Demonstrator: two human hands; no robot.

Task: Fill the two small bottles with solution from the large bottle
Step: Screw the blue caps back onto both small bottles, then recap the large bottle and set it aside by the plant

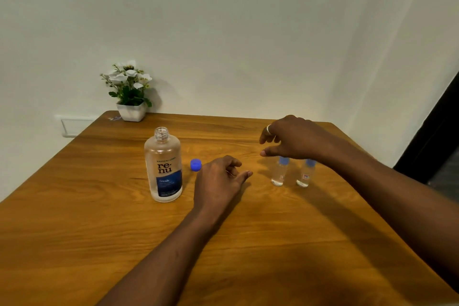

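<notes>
The large clear bottle (163,166) with a blue "renu" label stands uncapped at the table's centre left. Its blue cap (195,164) lies just to its right. Two small clear bottles with blue caps stand side by side at the right, the left small bottle (279,173) and the right small bottle (306,174). My right hand (290,138) hovers just above and behind their caps, fingers loosely spread, holding nothing. My left hand (218,182) hangs over the table between the blue cap and the small bottles, fingers relaxed, empty.
A white pot of white flowers (130,93) stands at the far left corner of the wooden table (99,218), against the wall. A dark doorway edge shows at the far right.
</notes>
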